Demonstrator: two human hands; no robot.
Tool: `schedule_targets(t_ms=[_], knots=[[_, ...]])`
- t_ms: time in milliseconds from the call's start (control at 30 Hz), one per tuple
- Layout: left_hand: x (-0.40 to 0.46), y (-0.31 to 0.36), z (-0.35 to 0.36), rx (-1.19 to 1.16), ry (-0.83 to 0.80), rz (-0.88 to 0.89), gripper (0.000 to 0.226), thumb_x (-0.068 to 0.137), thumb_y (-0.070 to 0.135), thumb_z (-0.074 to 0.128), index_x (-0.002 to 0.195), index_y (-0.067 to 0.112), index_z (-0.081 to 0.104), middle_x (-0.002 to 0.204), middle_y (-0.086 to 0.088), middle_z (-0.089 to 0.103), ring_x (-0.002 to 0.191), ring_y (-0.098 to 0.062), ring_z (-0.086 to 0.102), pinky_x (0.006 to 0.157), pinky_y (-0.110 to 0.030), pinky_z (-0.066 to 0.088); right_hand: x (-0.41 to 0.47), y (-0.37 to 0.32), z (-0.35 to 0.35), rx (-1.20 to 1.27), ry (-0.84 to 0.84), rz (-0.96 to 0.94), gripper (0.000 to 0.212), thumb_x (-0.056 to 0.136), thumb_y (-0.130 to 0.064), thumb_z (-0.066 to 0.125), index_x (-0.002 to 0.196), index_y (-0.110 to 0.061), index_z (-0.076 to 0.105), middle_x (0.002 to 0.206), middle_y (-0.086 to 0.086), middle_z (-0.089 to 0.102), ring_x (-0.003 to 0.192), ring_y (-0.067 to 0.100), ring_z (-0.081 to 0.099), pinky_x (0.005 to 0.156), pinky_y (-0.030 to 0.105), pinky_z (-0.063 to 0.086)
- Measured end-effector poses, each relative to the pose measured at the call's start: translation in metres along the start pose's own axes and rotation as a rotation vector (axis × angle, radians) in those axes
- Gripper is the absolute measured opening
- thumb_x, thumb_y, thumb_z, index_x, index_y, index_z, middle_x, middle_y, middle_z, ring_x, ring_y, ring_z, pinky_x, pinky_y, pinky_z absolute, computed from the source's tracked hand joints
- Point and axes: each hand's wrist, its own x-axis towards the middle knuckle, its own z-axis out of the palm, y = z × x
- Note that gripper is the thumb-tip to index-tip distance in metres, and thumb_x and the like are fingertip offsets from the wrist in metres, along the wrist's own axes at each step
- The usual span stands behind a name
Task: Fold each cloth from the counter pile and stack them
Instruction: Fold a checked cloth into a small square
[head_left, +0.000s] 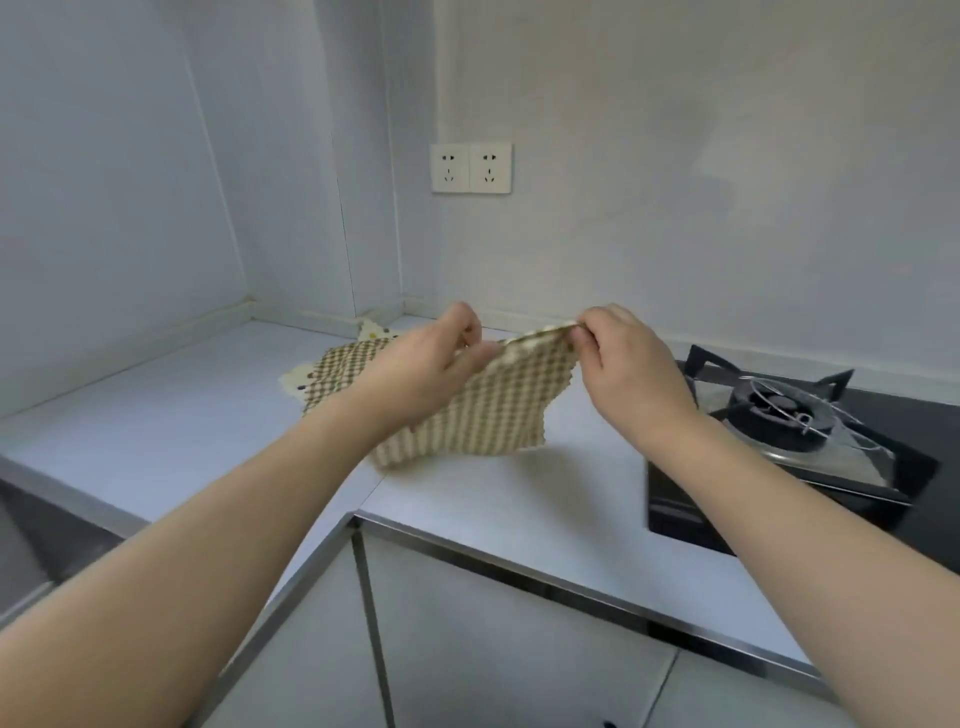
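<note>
A beige checked cloth (498, 410) hangs between my two hands above the white counter (171, 415), its lower edge touching the counter. My left hand (431, 364) pinches its upper left corner. My right hand (623, 358) pinches the upper right corner. Behind my left hand, a pile of cloths (332, 371) lies flat on the counter near the corner: a checked one on top and a cream dotted one (374, 330) showing under it. My left forearm hides part of the pile.
A black gas hob (800, 421) with a burner grate sits on the counter to the right. A double wall socket (470, 168) is above. A sink edge (31, 525) lies at the left. Cabinet doors (467, 649) stand below the counter edge.
</note>
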Motion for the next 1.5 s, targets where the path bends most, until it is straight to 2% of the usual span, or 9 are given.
schedule_targets(t_ms=[67,200,333,500,633,800,967,1167,1500], knots=[[-0.018,0.032,-0.024,0.034,-0.064,0.014,0.037,0.086,0.062,0.054,0.097,0.028,0.044,0.075,0.002,0.060,0.058,-0.024,0.060,0.052,-0.038,0.051,-0.008,-0.015,-0.043,-0.022,0.059,-0.026,0.020,0.099,-0.017,0.043,0.094,-0.006,0.059,0.091,0.002,0.054,0.081,0.021,0.051,0.067,0.033,0.035],[-0.039,0.075,-0.057,0.054,-0.064,0.127,0.006,0.091,0.024,0.050,0.085,0.023,0.048,0.068,0.001,0.055,0.058,-0.022,0.053,0.054,-0.033,0.044,-0.021,-0.035,-0.095,-0.069,0.127,-0.054,0.020,0.099,-0.017,0.042,0.093,-0.007,0.058,0.091,0.002,0.055,0.078,0.021,0.051,0.066,0.036,0.041],[-0.038,0.081,-0.071,0.021,-0.112,0.072,0.018,0.088,0.009,0.041,0.087,0.020,0.055,0.068,-0.001,0.061,0.052,-0.013,0.051,0.052,-0.030,0.044,-0.022,-0.035,-0.105,-0.086,0.148,-0.018,0.022,0.099,-0.018,0.040,0.093,-0.006,0.057,0.093,0.002,0.055,0.079,0.023,0.052,0.067,0.038,0.043],[-0.010,0.034,-0.048,0.019,-0.202,-0.081,0.019,0.091,0.010,0.038,0.082,0.011,0.055,0.066,0.000,0.050,0.056,-0.016,0.045,0.056,-0.029,0.039,-0.012,-0.005,-0.071,-0.148,0.062,0.036,0.024,0.099,-0.018,0.042,0.103,-0.006,0.062,0.104,0.005,0.060,0.090,0.026,0.057,0.075,0.037,0.045],[0.019,-0.014,-0.012,0.044,-0.240,-0.160,0.031,0.093,0.009,0.040,0.073,0.024,0.058,0.059,0.005,0.051,0.047,-0.009,0.042,0.041,-0.018,0.035,-0.004,0.033,-0.016,-0.120,-0.053,0.104,0.024,0.099,-0.015,0.043,0.105,-0.007,0.065,0.108,0.006,0.060,0.095,0.025,0.058,0.079,0.035,0.045],[0.047,-0.060,0.027,0.034,-0.161,-0.175,0.029,0.095,0.009,0.045,0.079,0.019,0.067,0.064,0.008,0.058,0.051,-0.006,0.048,0.049,-0.016,0.038,0.000,0.066,0.037,-0.063,-0.154,0.210,0.026,0.097,-0.009,0.042,0.108,-0.008,0.066,0.111,0.006,0.061,0.102,0.023,0.056,0.087,0.037,0.045],[0.039,-0.087,0.051,0.125,-0.112,-0.089,0.027,0.097,0.011,0.048,0.110,0.015,0.071,0.107,0.000,0.056,0.095,-0.015,0.052,0.081,-0.025,0.040,-0.015,0.074,0.055,-0.076,-0.203,0.204,0.025,0.097,-0.015,0.045,0.110,-0.014,0.066,0.112,0.000,0.061,0.102,0.019,0.057,0.085,0.034,0.046],[-0.035,-0.089,0.065,0.151,-0.086,0.116,0.029,0.093,0.008,0.050,0.115,0.020,0.064,0.092,0.008,0.049,0.083,-0.008,0.045,0.072,-0.025,0.039,-0.077,0.059,0.046,-0.124,-0.280,0.150,0.023,0.092,-0.017,0.051,0.107,-0.017,0.067,0.106,-0.005,0.062,0.088,0.017,0.060,0.072,0.032,0.048],[-0.092,-0.086,0.080,0.235,-0.246,0.216,0.018,0.090,0.028,0.045,0.098,0.027,0.061,0.095,0.013,0.052,0.087,-0.011,0.047,0.078,-0.033,0.046,-0.132,0.053,0.044,-0.182,-0.427,0.164,0.028,0.092,-0.014,0.051,0.113,-0.016,0.069,0.115,-0.001,0.064,0.104,0.024,0.056,0.089,0.032,0.043]])
